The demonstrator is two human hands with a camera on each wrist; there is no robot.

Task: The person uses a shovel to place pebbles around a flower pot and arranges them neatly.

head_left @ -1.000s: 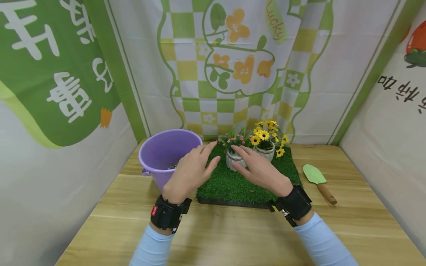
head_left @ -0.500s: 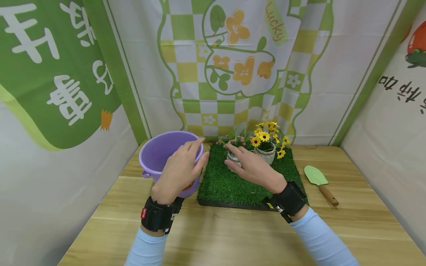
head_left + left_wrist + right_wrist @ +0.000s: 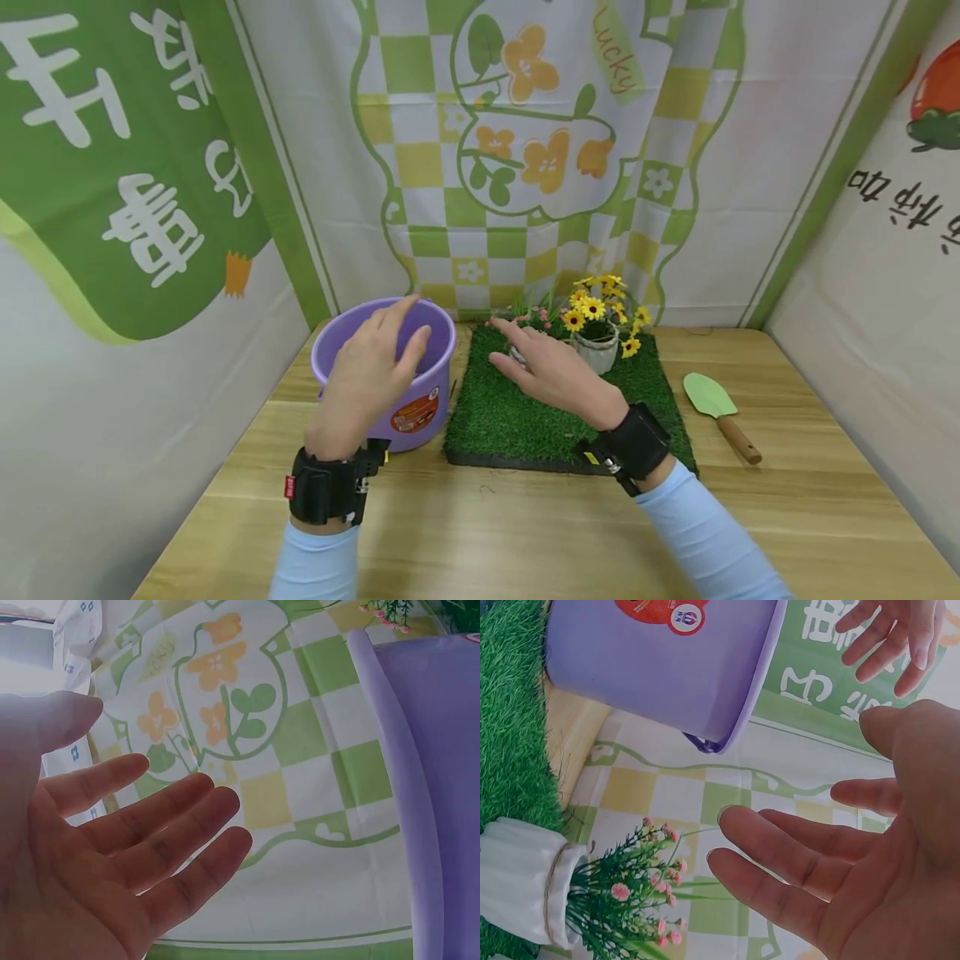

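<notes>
My left hand hovers in front of and over the purple bucket, fingers spread and relaxed, holding nothing. In the left wrist view its palm and loosely bent fingers show beside the bucket's rim. My right hand is held above the artificial grass mat, also with nothing in it. It covers most of a white pot with pink flowers in the head view. That white pot, with twine round its neck and pink flowers, shows below the right fingers in the right wrist view.
A second pot with yellow flowers stands at the mat's back right. A trowel with a green blade and wooden handle lies on the wooden table to the right. Printed curtains enclose the back and sides.
Both hands have moved left, the left one farther, from the mat's edge to in front of the bucket. The bucket, pots and trowel have stayed where they were.
</notes>
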